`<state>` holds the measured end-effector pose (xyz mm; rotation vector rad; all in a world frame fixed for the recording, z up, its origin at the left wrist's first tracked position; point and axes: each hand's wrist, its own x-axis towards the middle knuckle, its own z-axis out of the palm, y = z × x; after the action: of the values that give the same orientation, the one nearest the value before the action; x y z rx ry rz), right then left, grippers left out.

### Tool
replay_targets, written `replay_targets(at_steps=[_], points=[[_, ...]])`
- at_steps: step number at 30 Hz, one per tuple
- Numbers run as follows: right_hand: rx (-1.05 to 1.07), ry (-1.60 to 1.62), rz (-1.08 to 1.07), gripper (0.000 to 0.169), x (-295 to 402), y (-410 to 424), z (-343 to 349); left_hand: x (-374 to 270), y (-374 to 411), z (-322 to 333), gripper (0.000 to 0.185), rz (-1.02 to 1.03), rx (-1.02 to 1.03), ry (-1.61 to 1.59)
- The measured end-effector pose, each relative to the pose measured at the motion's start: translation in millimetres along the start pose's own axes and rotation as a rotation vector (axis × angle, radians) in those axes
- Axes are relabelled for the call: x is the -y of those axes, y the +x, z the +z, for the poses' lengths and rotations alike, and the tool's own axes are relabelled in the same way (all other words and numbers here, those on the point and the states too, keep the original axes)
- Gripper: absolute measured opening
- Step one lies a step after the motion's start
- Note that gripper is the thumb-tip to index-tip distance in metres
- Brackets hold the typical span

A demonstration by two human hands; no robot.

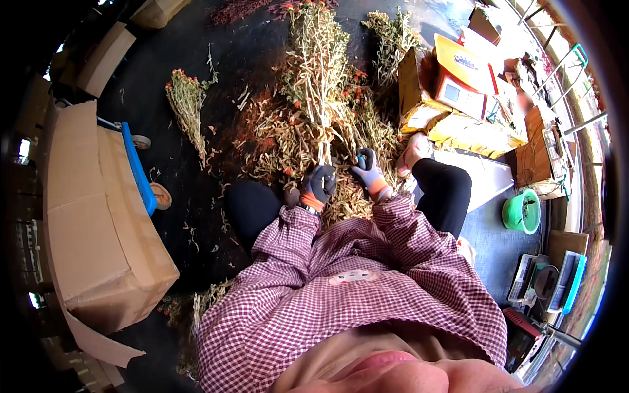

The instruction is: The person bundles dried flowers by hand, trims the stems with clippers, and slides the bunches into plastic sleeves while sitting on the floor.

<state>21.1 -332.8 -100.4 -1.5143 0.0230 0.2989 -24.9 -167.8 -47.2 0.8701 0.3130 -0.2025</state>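
Note:
A large bunch of dried flowers with small orange-red heads lies before me, its pale cut stem ends pointing towards my body. My left hand, in a dark-palmed work glove with an orange cuff, is curled right by those stem ends. Whether its fingers grip anything is hidden. To the right of the stems, my right hand wears a similar glove and has bent fingers. A bit of teal shows at its fingertips; I cannot tell if it is a held thing. Dry leaves lie heaped beneath both hands.
A smaller dried bunch lies at left, near a cardboard box and a blue wheeled trolley. An orange weighing scale sits on a taped yellow carton at right. A green bucket stands nearer me.

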Motion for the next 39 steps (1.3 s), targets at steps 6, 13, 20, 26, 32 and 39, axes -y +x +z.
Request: replay_targets(at_steps=[6, 13, 20, 26, 32, 39], points=[[0.02, -0.784, -0.252, 0.067, 38.6, -24.2, 4.5, 3.2, 14.1, -4.8, 0.028, -0.125, 0.185, -0.395], [0.0, -1.058, -0.184, 0.063, 53.6, -27.3, 14.5, 13.0, 16.5, -4.2, 0.02, -0.199, 0.126, -0.28], [0.054, -1.088, -0.01, 0.06, 45.3, -29.4, 7.6, 34.0, 14.1, -6.4, 0.023, -0.216, -0.083, 0.28], [0.18, -0.94, 0.1, 0.052, 40.2, -10.8, 6.1, 71.2, 36.1, -54.9, 0.032, 0.247, 0.053, 0.693], [0.113, -0.813, 0.038, 0.077, -21.4, -3.8, 1.3, 45.5, 30.2, -36.7, 0.025, 0.036, -0.123, 0.102], [0.0, -1.04, 0.061, 0.068, 17.0, -4.9, 6.2, 34.3, 38.0, -29.2, 0.032, -0.303, -0.233, 0.327]])
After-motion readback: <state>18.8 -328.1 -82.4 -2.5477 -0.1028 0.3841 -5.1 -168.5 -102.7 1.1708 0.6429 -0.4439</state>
